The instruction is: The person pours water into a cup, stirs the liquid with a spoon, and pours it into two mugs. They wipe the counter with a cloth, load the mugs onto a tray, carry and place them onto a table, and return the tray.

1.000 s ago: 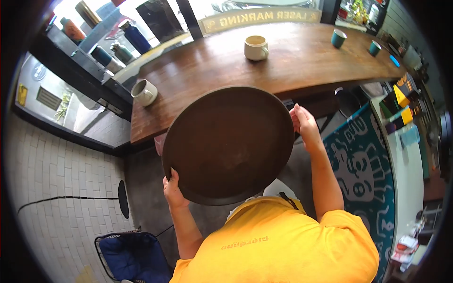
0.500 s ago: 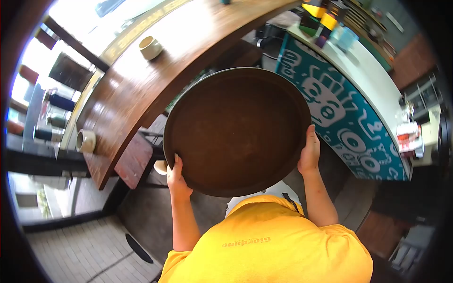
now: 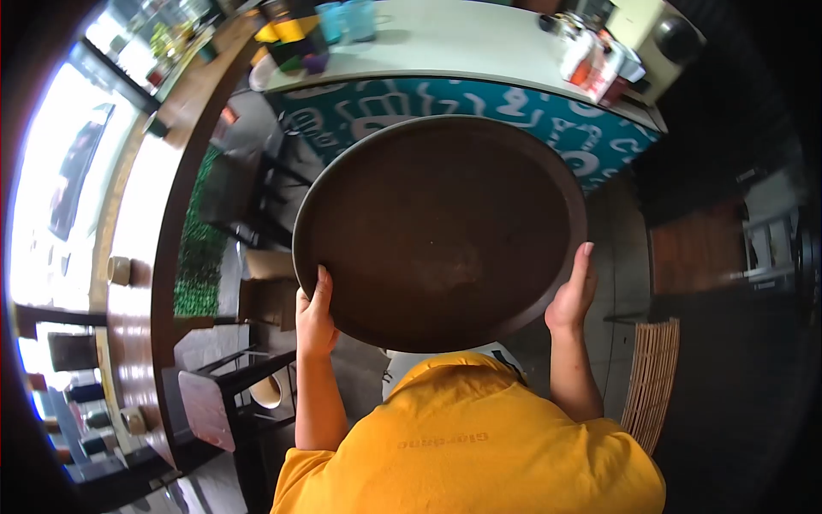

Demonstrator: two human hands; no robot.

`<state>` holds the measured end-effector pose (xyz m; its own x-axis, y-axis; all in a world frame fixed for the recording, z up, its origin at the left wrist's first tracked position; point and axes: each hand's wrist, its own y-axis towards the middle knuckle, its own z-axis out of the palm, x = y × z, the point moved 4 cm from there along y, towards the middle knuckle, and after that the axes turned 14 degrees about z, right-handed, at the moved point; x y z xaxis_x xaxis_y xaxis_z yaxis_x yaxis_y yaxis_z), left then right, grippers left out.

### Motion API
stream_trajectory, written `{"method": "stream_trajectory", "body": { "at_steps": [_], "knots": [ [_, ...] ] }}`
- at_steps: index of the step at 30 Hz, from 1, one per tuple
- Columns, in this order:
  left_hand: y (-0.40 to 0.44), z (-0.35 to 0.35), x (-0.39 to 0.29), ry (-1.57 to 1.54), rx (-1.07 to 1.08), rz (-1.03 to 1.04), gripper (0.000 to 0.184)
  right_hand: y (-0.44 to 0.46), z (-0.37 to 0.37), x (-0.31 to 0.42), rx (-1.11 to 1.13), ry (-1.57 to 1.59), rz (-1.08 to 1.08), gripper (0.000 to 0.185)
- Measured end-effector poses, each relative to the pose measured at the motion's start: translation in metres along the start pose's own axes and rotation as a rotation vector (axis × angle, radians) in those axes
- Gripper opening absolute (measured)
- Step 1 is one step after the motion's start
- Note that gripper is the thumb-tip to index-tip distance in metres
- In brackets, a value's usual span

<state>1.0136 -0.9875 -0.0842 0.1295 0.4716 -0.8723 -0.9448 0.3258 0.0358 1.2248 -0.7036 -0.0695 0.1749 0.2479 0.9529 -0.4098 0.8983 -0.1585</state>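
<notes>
A large dark brown oval serving tray (image 3: 437,231) is held out in front of my body, with nothing lying on it. My left hand (image 3: 317,321) grips its lower left rim, the thumb over the top edge. On the opposite side, my right hand (image 3: 571,295) clasps the right rim, its thumb pointing up along the edge. The fingers of both hands are mostly hidden beneath the tray.
Ahead stands a white-topped counter (image 3: 454,38) with a teal patterned front, bearing blue cups (image 3: 358,19) and packets (image 3: 595,64). A long wooden window bar (image 3: 184,128) with mugs (image 3: 119,271) runs along the left. Stools (image 3: 205,407) stand below it; a slatted wooden panel (image 3: 651,385) is at right.
My view has turned to the right, so the counter now lies straight ahead and the window bar is further left. Both hands keep hold of the tray.
</notes>
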Motion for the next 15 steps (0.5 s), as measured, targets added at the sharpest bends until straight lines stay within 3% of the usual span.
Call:
{"method": "stream_trajectory", "body": {
  "at_steps": [3,4,6,10,12,14,15],
  "knots": [
    [-0.018,0.08,0.034,0.011,0.123,-0.057,0.031,0.008,-0.08,0.042,-0.211,-0.027,-0.079,0.041],
    [-0.024,0.104,0.048,0.017,0.148,-0.072,0.031,0.013,-0.115,0.047,-0.11,0.026,-0.07,0.058],
    [-0.036,0.148,0.074,-0.032,0.206,-0.051,0.033,0.016,-0.166,0.068,-0.288,0.039,-0.228,0.04],
    [-0.046,0.226,0.114,-0.099,0.359,-0.116,0.042,0.01,-0.245,0.105,-0.5,-0.063,-0.314,0.043],
    [-0.046,0.263,0.124,-0.094,0.41,-0.063,0.053,0.009,-0.267,0.117,-0.422,0.043,-0.33,0.055],
    [-0.041,0.291,0.142,-0.1,0.425,-0.075,0.059,0.013,-0.295,0.118,-0.499,0.029,-0.352,0.057],
    [-0.035,0.302,0.153,-0.133,0.445,-0.056,0.06,0.019,-0.305,0.119,-0.356,0.106,-0.458,0.059]
  ]
}}
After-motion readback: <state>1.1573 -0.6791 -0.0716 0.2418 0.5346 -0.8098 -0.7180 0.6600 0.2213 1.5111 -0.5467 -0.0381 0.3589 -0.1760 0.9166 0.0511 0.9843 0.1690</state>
